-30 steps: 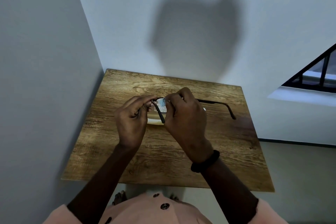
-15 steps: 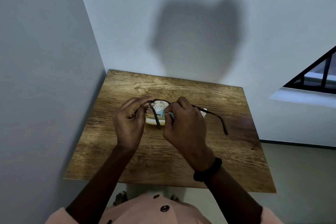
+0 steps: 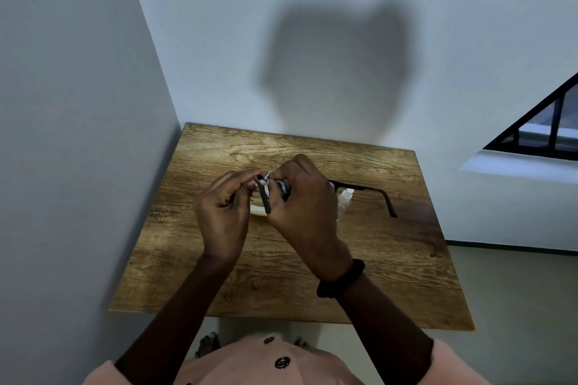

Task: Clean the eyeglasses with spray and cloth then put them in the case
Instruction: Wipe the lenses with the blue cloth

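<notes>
Black-framed eyeglasses [image 3: 364,188] are held above the middle of the wooden table [image 3: 391,259]. My left hand [image 3: 223,212] pinches the frame at its left end, where one temple arm hangs down. My right hand [image 3: 305,212] presses a light blue cloth [image 3: 283,186] onto a lens; the lens itself is mostly hidden by the fingers. The other temple arm sticks out to the right. A small clear spray bottle [image 3: 345,200] lies on the table just right of my right hand. A cream-coloured case [image 3: 258,212] shows in part beneath my hands.
The table stands in a corner, with a grey wall [image 3: 78,134] along its left side and a white wall [image 3: 344,40] behind it. A dark window railing [image 3: 538,134] is at far right. A black band circles my right wrist.
Both hands have lifted the glasses slightly and turned them, so the right temple arm now points further right. The cloth has shifted on the lens. The spray bottle is now uncovered.
</notes>
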`<state>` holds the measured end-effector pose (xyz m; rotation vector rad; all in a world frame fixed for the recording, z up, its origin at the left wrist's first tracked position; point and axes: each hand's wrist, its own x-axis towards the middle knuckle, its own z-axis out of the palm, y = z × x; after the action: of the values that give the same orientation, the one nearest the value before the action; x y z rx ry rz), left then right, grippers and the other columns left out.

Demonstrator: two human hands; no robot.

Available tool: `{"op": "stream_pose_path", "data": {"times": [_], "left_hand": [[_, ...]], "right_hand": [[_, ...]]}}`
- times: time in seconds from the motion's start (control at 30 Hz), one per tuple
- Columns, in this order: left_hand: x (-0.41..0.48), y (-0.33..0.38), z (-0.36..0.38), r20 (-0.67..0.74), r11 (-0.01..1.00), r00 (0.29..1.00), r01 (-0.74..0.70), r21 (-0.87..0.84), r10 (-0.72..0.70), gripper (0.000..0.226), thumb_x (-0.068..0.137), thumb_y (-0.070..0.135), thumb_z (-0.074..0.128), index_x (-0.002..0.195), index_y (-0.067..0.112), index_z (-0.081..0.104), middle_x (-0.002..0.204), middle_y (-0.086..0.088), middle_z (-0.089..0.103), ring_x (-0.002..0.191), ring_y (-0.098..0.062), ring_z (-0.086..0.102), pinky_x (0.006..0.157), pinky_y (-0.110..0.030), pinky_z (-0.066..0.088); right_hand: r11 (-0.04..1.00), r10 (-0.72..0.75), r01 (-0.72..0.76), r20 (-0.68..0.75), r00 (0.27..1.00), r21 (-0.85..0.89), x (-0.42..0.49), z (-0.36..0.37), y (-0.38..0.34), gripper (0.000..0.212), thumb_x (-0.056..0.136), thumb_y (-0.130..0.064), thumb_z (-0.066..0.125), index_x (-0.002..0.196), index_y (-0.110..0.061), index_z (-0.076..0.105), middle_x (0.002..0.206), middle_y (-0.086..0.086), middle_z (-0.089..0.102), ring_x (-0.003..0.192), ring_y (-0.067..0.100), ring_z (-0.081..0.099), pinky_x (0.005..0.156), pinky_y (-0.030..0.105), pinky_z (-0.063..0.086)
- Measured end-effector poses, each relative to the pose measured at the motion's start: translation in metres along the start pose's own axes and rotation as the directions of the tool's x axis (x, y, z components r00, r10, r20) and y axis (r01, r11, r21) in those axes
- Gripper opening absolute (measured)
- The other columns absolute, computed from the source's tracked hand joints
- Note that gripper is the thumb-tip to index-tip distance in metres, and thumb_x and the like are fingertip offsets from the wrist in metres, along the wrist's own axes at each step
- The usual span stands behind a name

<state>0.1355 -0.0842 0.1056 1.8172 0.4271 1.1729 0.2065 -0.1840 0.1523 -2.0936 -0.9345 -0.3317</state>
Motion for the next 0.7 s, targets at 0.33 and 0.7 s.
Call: {"op": "stream_pose_path", "data": {"times": [0.33,0.7], "left_hand": [[0.002,-0.005,-0.005,0.013,0.999,1.000,0.010,-0.048,-0.010,0.021,0.096,-0.009,0.060,0.107,-0.003,0.076,0.099,-0.009,0.076,0.095,-0.019,0.074,0.083,-0.030,0.059],[0.004,-0.005,-0.005,0.026,0.999,0.999,-0.032,0.033,0.031,0.025,0.093,-0.013,0.063,0.106,0.002,0.077,0.097,-0.006,0.075,0.095,-0.009,0.073,0.083,-0.021,0.056]], "right_hand": [[1.000,-0.014,0.011,0.126,0.992,0.027,-0.011,0.003,0.004,0.009,0.087,-0.018,0.066,0.082,-0.015,0.073,0.085,-0.002,0.057,0.060,0.018,0.055,0.048,0.037,0.049],[0.963,0.041,-0.009,0.112,0.993,-0.270,-0.014,-0.008,0.008,0.007,0.086,-0.020,0.070,0.084,-0.015,0.073,0.089,-0.002,0.061,0.056,0.018,0.058,0.044,0.025,0.044]]}}
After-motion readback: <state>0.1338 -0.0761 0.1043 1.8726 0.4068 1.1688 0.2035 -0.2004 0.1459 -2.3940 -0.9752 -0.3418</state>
